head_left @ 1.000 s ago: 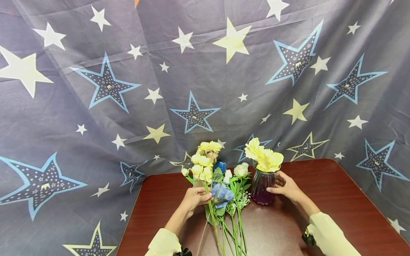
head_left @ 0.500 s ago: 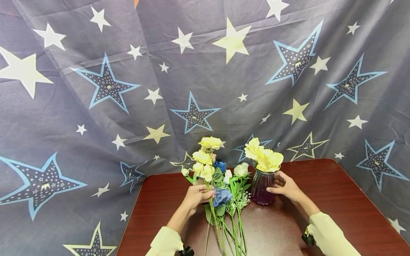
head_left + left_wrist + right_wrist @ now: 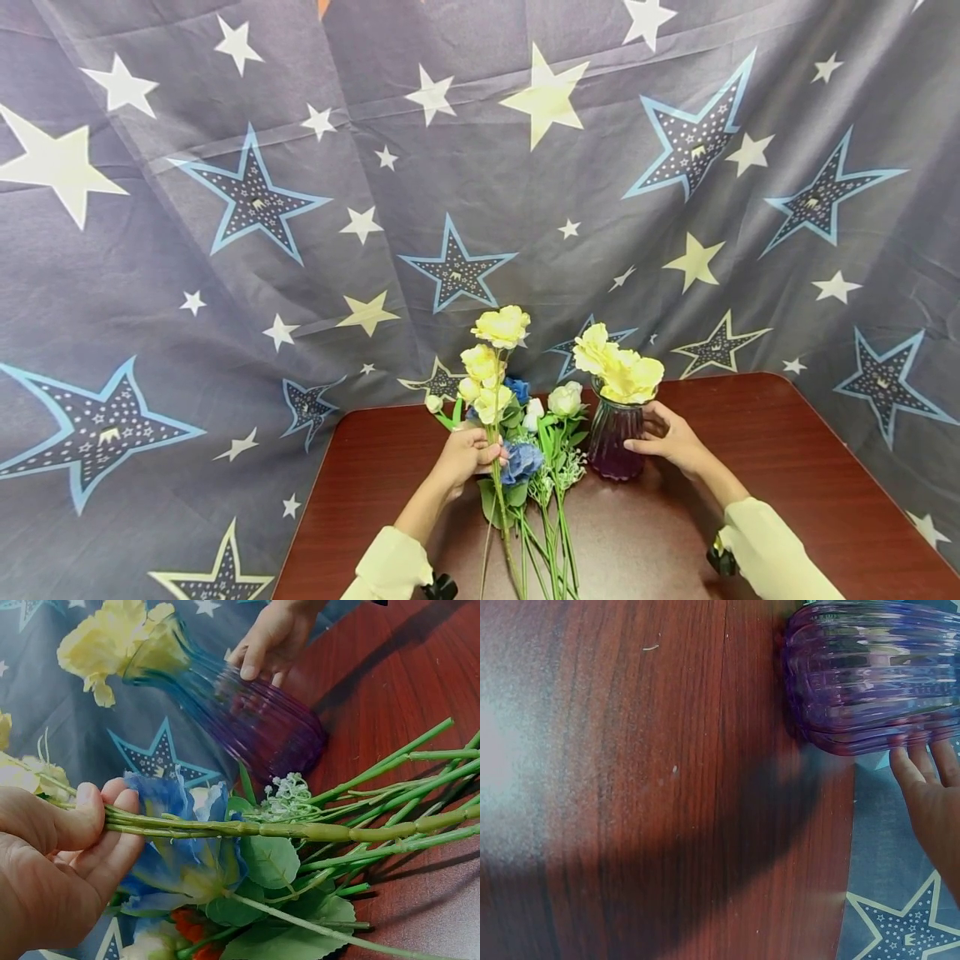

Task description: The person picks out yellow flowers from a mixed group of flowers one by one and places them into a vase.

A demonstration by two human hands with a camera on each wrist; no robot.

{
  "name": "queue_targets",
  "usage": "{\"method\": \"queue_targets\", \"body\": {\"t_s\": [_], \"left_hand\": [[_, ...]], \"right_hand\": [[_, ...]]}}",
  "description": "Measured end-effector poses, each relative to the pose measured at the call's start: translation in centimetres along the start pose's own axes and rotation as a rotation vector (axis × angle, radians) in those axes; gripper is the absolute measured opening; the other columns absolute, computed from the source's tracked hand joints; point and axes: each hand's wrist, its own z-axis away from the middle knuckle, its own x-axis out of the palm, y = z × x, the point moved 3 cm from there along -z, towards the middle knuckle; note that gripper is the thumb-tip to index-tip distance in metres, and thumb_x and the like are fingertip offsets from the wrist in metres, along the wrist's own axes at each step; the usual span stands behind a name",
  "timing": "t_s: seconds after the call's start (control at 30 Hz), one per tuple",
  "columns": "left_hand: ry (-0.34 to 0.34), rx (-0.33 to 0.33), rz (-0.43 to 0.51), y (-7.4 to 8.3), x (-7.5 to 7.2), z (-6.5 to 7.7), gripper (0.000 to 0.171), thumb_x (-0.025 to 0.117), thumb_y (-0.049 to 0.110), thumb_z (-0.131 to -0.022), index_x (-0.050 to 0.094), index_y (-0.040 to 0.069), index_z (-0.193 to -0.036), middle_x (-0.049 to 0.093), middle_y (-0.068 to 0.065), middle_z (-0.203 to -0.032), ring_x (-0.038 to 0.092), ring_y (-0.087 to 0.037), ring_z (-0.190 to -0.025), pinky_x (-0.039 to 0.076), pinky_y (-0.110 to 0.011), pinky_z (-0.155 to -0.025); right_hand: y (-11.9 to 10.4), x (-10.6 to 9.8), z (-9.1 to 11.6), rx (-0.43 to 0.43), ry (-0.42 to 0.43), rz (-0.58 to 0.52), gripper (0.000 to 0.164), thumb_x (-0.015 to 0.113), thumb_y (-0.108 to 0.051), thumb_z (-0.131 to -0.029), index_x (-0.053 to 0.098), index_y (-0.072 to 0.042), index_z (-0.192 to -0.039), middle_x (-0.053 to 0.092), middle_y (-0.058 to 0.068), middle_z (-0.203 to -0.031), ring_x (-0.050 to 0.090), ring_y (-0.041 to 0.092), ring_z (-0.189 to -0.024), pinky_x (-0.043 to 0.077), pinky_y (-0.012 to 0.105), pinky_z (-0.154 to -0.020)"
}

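Note:
In the head view my left hand (image 3: pixel 465 458) pinches the stem of a spray of yellow artificial flowers (image 3: pixel 501 327), blooms up, stem end toward me. The left wrist view shows its knobbly green stem (image 3: pixel 322 831) between thumb and fingers. My right hand (image 3: pixel 675 437) holds the right side of a ribbed glass vase (image 3: pixel 617 442), blue-tinted above and purple below, thumb in front. It stands upright on the table with yellow flowers (image 3: pixel 630 377) at its mouth. In the right wrist view the fingertips (image 3: pixel 911 761) touch the vase wall (image 3: pixel 855 682).
Between the hands, loose flowers lie on the brown table (image 3: pixel 795 483): a blue flower (image 3: pixel 522 462), a white rose (image 3: pixel 566 399) and several green stems (image 3: pixel 558 542). A grey star-patterned cloth (image 3: pixel 480 167) hangs behind the table.
The yellow spray in my left hand has turned and risen slightly, its blooms now facing differently and shifted right. My left hand has moved slightly right. The right hand and vase have stayed put.

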Motion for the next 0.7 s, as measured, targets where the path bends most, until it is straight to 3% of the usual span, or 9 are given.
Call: {"method": "queue_targets", "body": {"t_s": [0.07,0.2,0.33,0.47,0.7], "left_hand": [[0.0,-0.003,-0.013,0.1,0.1,-0.1,0.019,0.06,0.0,-0.1,0.062,-0.017,-0.108,0.077,-0.01,-0.085,0.071,-0.005,-0.073,0.061,-0.021,-0.071],[0.011,0.0,-0.031,0.4,0.3,-0.2,0.023,0.06,0.002,-0.1,0.061,-0.019,-0.11,0.074,-0.003,-0.08,0.07,-0.006,-0.073,0.061,-0.02,-0.071],[0.029,0.007,-0.036,0.6,0.4,-0.5,0.015,0.06,0.003,-0.1,0.063,-0.009,-0.091,0.074,-0.001,-0.076,0.071,-0.008,-0.073,0.06,-0.022,-0.069],[0.039,0.031,-0.031,1.1,0.6,-0.6,0.028,0.06,0.001,-0.099,0.053,0.006,-0.073,0.074,-0.003,-0.076,0.071,-0.01,-0.073,0.061,-0.025,-0.07],[0.051,0.083,-0.032,2.7,1.5,-0.8,0.028,0.058,-0.004,-0.099,0.051,0.003,-0.073,0.075,-0.011,-0.078,0.074,-0.018,-0.073,0.065,-0.036,-0.078]], "right_hand": [[0.1,0.0,-0.1,0.0,-0.004,-0.013,0.048,0.082,-0.001,-0.081,0.052,0.007,-0.117,0.062,-0.001,-0.112,0.062,0.004,-0.106,0.052,0.015,-0.091],[0.3,0.0,-0.1,-0.007,-0.005,-0.015,0.047,0.082,-0.001,-0.081,0.051,0.006,-0.117,0.062,-0.004,-0.11,0.063,0.002,-0.104,0.052,0.014,-0.091],[0.4,0.0,-0.1,-0.005,0.0,-0.008,0.048,0.082,-0.002,-0.081,0.051,0.006,-0.117,0.061,-0.002,-0.111,0.062,0.004,-0.105,0.052,0.016,-0.09],[0.4,0.0,-0.2,-0.01,-0.007,-0.012,0.048,0.082,-0.001,-0.081,0.05,0.006,-0.116,0.061,-0.002,-0.112,0.063,0.003,-0.104,0.053,0.015,-0.09],[0.2,0.1,-0.2,-0.009,-0.009,-0.027,0.048,0.082,0.0,-0.081,0.05,0.007,-0.117,0.063,-0.005,-0.109,0.065,0.002,-0.102,0.053,0.016,-0.09]]}}
